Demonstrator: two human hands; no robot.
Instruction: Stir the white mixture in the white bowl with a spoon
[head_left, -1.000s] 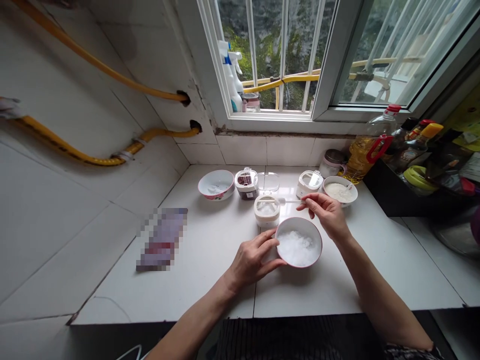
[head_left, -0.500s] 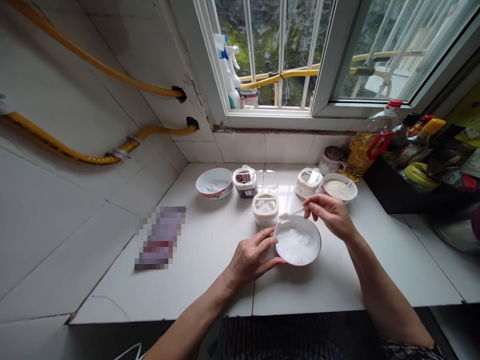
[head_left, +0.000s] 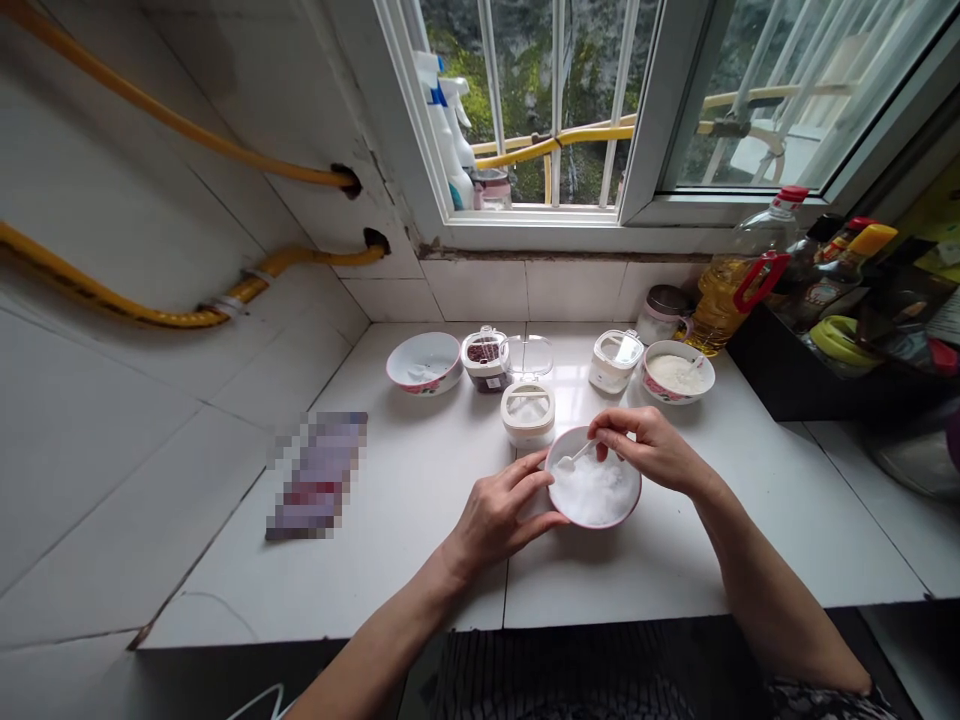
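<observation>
Right hand (head_left: pixel 651 447) pinches the handle of a small white spoon (head_left: pixel 568 463) between thumb and fingertips, just right of the middle of the frame. The spoon's head lies within the upper left part of a white bowl (head_left: pixel 628 508) of white granules (head_left: pixel 592 497); white on white, I cannot tell whether it touches them or carries any. Left hand (head_left: pixel 504 508) holds the bowl's left side, its thumb and fingers spread apart along the wall.

The pinch looks light, so the likeliest trouble is the spoon twisting if its head meets a packed lump, flicking granules over the rim onto the counter (head_left: pixel 360 590). The bowl is held from one side only; a hard push toward the right of the frame could slide or tip it, since no fingers brace that wall.

The uncovered jar (head_left: pixel 529 430) stands just beyond the bowl's upper left rim, near the left fingers. Its clear lid (head_left: pixel 527 354) is raised toward the back, so a bump from the bowl or the knuckles could shift the jar or spill its white contents. At the right, the bowl of pale grains (head_left: pixel 667 390) sits beyond the right hand; an upward swing of that wrist might catch its rim.
</observation>
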